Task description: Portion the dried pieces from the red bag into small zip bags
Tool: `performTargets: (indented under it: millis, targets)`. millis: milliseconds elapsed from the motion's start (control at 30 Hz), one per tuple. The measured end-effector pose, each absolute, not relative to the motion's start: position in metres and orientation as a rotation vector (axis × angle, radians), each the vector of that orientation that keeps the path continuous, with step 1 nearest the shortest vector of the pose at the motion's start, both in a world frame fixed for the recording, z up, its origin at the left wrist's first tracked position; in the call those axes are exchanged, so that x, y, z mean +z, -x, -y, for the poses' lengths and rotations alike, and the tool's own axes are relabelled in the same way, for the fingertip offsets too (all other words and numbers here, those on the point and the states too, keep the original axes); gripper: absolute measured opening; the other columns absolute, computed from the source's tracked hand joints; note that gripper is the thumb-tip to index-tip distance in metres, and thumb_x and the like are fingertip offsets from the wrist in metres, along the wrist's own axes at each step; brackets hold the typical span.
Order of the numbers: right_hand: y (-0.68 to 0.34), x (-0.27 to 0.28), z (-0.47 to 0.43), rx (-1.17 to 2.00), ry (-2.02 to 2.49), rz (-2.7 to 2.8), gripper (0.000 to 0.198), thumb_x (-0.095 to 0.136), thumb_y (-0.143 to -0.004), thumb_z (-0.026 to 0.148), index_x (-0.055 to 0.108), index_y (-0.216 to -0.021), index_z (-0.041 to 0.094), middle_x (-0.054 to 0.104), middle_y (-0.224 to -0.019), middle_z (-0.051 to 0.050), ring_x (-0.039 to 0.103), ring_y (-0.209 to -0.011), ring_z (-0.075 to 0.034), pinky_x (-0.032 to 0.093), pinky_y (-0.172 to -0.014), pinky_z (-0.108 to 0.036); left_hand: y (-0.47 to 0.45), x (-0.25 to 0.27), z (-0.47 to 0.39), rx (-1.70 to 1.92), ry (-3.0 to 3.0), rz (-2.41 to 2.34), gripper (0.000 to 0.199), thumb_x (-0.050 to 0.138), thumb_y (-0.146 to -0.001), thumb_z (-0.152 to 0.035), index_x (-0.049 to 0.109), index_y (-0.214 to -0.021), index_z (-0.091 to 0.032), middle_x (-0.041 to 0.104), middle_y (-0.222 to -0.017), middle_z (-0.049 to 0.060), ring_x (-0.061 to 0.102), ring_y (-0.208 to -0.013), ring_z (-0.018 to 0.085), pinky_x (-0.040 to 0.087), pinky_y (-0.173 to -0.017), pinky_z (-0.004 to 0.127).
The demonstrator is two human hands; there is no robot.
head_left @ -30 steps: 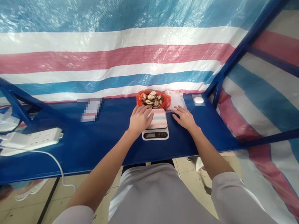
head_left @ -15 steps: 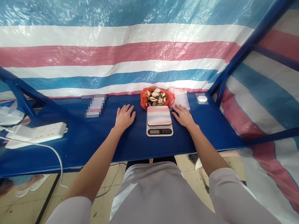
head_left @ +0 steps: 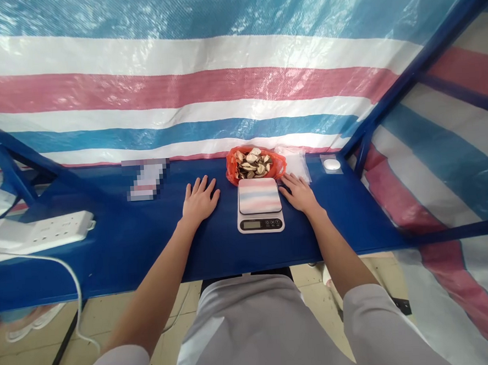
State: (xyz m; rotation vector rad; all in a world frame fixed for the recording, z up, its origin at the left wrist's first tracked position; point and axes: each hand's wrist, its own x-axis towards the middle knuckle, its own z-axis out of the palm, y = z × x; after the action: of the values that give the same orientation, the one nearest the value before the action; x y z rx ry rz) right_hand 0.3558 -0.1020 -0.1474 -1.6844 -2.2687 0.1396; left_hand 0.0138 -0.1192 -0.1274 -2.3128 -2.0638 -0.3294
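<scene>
Flat on the blue tabletop [head_left: 148,232] rests my left hand [head_left: 200,199], fingers spread, left of the kitchen scale [head_left: 260,197]. My right hand [head_left: 299,193] lies open close to the scale's right side, its fingertips at the edge of some clear plastic bags [head_left: 296,163]. The scale is white with a small display, and its shiny plate mirrors the striped sheet. Just behind it sits an open red plastic bag [head_left: 231,168] filled with dried sliced pieces, pale with dark edges, that look like mushrooms [head_left: 254,164]. Neither hand holds anything.
A small clear packet with a white round item [head_left: 331,164] lies at the right. On the left are a blurred-out flat item [head_left: 148,180] and a white power strip [head_left: 60,228] with a cable. Blue frame bars [head_left: 411,78] and a striped sheet [head_left: 188,89] enclose the table.
The camera view has shifted slightly, so the table items appear a little lower. Both hands stay spread on the table in about the same places.
</scene>
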Motion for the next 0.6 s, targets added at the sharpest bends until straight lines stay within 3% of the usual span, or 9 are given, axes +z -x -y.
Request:
performTargets:
  millis: [600]
  targets:
    - [-0.3553,-0.1449,0.1055,0.133,1.754,2.269,0.054,0.035,-0.103,0.046,0.046,-0.151,0.024,0.04,-0.159,-0.006,0.032,-0.15,-0.028,0.024,-0.124,-0.052,-0.018,-0.1218,0.1182,-0.253,2.326,2.11,0.062,0.027,-0.101,-0.049,0.042,-0.153,-0.019,0.034,-0.162,0.012,0.028,-0.15,0.035,0.019,-0.122,0.057]
